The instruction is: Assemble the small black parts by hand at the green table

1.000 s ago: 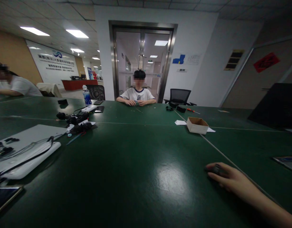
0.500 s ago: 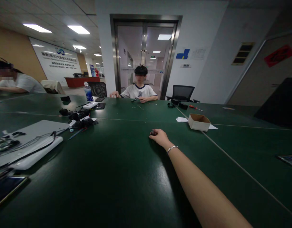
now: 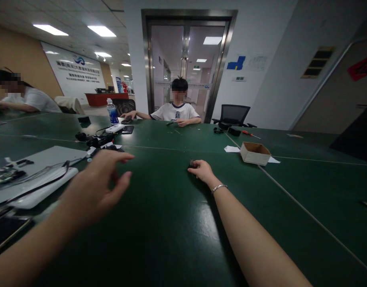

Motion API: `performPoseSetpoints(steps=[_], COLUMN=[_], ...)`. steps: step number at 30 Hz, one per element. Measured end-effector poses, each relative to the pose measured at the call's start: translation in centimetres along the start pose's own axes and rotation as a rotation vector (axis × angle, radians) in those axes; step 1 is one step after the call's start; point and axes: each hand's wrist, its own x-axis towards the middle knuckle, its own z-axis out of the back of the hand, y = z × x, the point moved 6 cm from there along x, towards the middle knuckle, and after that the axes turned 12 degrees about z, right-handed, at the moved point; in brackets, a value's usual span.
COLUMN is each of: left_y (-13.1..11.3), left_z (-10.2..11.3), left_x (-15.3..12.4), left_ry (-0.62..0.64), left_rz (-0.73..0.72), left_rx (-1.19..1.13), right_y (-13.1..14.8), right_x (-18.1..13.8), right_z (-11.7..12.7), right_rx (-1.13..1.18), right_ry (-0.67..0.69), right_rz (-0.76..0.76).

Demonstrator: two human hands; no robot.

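Small dark-grey object, partly hidden, pinched in bare right hand at glossy dark-green tabletop; bare left hand, blurred, thumb and forefinger spread apart.

We've got a big dk. green table, pale seams across it. On L side we see a flat grey slab, a white slab w/ cables over it, and, nearest us, a dark phone-like device. Farther back: blk. gear in a heap, white pack, blk. flat device, blue-labelled btl.. On R: open cardboard box w/ white paper beside it; red-handled screwdriver near blk. pcs. behind.
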Motion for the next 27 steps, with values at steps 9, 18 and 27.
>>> performPoseSetpoints(steps=[9,18,27], left_y=[-11.3,-7.9,-5.7], left_z=[-15.6,-22.3,-25.1], left_x=[9.3,9.7,10.4], left_ry=[0.141,0.313,0.331], left_rz=[-0.031,0.205,0.295], left_rx=[-0.219,-0.527,-0.938], right_y=[0.9,1.7,0.0], right_x=[0.6,0.4,0.4], right_z=[-1.0,-0.9,-1.0], right_rx=[0.047,-0.206,0.119], right_ry=[-0.02,-0.012,-0.023], right_rz=[0.231,0.3,0.081])
